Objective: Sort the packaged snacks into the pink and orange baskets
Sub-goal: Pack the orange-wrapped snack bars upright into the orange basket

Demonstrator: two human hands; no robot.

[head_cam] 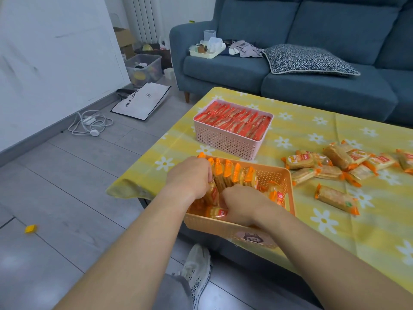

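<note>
Both hands are down in the orange basket point(277, 175) at the table's near edge. The left hand point(190, 175) curls its fingers round an upright cracker pack point(211, 193) beside a standing row. The right hand point(243, 204) is knuckles up, fingers buried among packs; its grip cannot be told. The pink basket point(223, 140) behind is full of red packs point(234, 121). Loose cracker packs point(335, 162) lie scattered to the right on the yellow daisy tablecloth point(290, 124).

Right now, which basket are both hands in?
The orange basket, the one nearest the camera: left hand and right hand both reach among its orange-wrapped packets. The pink basket behind it, full of red packets, is untouched.
</note>
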